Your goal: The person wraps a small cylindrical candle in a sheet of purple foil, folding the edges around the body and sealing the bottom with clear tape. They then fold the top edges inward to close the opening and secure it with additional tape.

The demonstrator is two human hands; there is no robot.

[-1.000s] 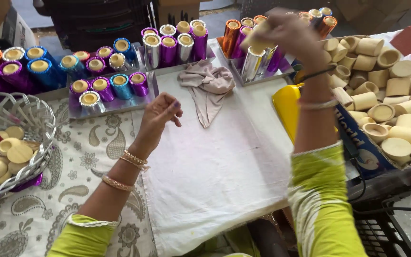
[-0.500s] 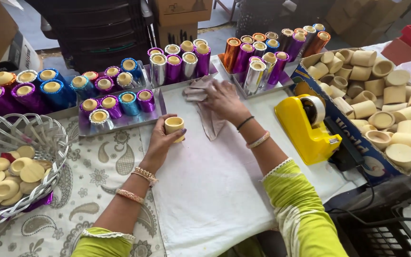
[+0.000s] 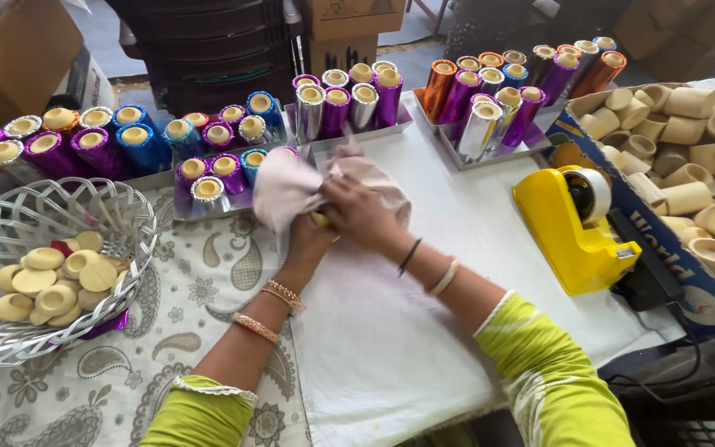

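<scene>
Since half second ago, pale cloth (image 3: 291, 186) lifted off white sheet (image 3: 391, 348), now bunched around small tan cup (image 3: 321, 219) mid-table. Cup pinched in left hand (image 3: 308, 236), mostly hidden; looks light, rigid, best gripped at sides. Cloth soft, limp, clutched by right hand (image 3: 357, 211). Foil tubes (image 3: 349, 103) far, yellow tape dispenser (image 3: 573, 228) right.

The cloth (image 3: 291, 186) was blurred and covered most of the left hand (image 3: 312, 232); only a sliver of a yellowish thing (image 3: 321, 220) showed between the hands, too little to tell what it was; the right hand (image 3: 357, 211) hid its own fingers in the cloth; the basket (image 3: 10, 348) and the box (image 3: 705, 306) of cups were cut off by the picture's edges; both elbows ran off the bottom.
</scene>
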